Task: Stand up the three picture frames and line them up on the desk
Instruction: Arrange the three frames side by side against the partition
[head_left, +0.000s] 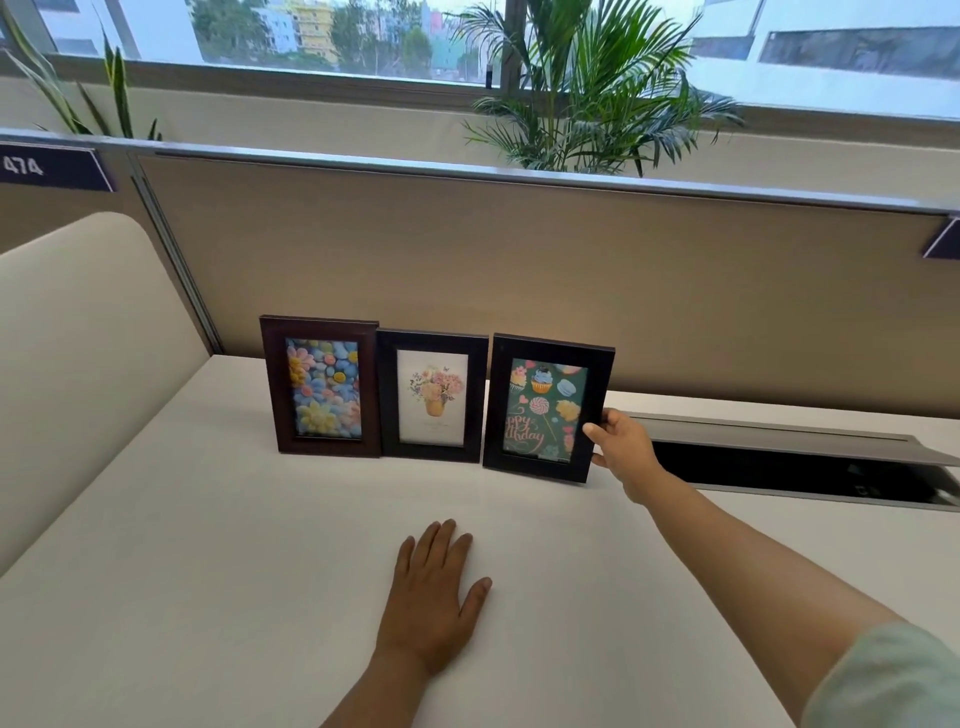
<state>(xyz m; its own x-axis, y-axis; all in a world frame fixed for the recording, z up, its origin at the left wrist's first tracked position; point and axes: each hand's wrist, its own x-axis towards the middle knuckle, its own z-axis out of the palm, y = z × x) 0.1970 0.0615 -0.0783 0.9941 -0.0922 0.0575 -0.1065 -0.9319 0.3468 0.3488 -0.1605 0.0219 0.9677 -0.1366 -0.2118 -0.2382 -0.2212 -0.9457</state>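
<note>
Flat on the desk (208, 597) nearest the camera, the left hand (434, 603) rests with fingers spread, holding nothing. Beyond it, the right hand (621, 449) pinches the right edge of the cupcake frame (545, 408), which stands slightly askew beside the bouquet frame (432, 397) and flower frame (322, 387). These frames look light, rigid and probably glazed, so gripping the side rails seems safest.

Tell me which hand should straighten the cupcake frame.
Right. The right hand already grips the right edge of the cupcake frame, which looks slightly tilted. The left hand lies flat on the desk, away from the frames.
</note>
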